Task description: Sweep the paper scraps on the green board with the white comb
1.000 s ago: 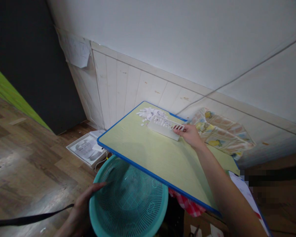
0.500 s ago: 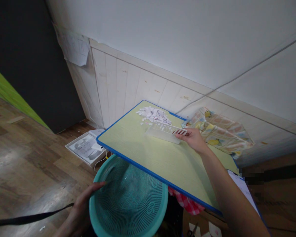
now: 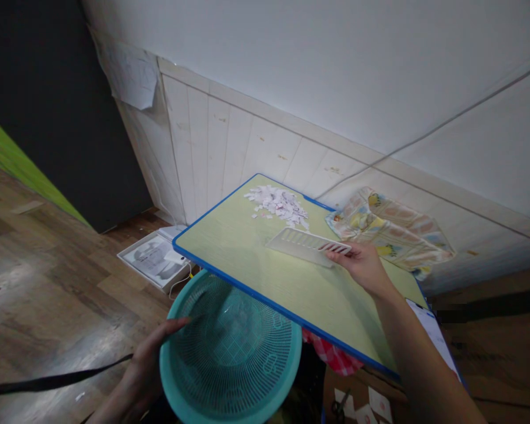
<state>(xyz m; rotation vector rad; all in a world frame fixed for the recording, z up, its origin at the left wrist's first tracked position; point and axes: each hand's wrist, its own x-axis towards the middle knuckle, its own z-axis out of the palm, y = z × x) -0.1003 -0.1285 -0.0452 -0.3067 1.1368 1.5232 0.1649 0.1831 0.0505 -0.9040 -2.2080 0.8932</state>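
Note:
My left hand (image 3: 152,350) is closed on the rim of a round teal plastic basket (image 3: 229,377) with mesh walls. The basket is held under the near edge of a pale yellow table (image 3: 229,235) with a blue border. My right hand (image 3: 366,265) grips the end of a white plastic piece (image 3: 309,240) with a row of slots, possibly a slotted tray or bin. It is tilted low over the tabletop; whether it touches cannot be made out. Beyond it lies a heap of small white paper scraps (image 3: 276,202), with a few loose bits beside it.
A patterned cloth (image 3: 393,229) lies at the table's right, against the white wall. Papers (image 3: 430,333) rest at the right edge. An open white box (image 3: 152,262) with a cable is on the floor at left. Below are scissors (image 3: 339,406) and cards (image 3: 380,403).
My right hand has drawn the white slotted piece to the right and toward me, away from the scraps. My left hand and the teal basket stay nearly in place.

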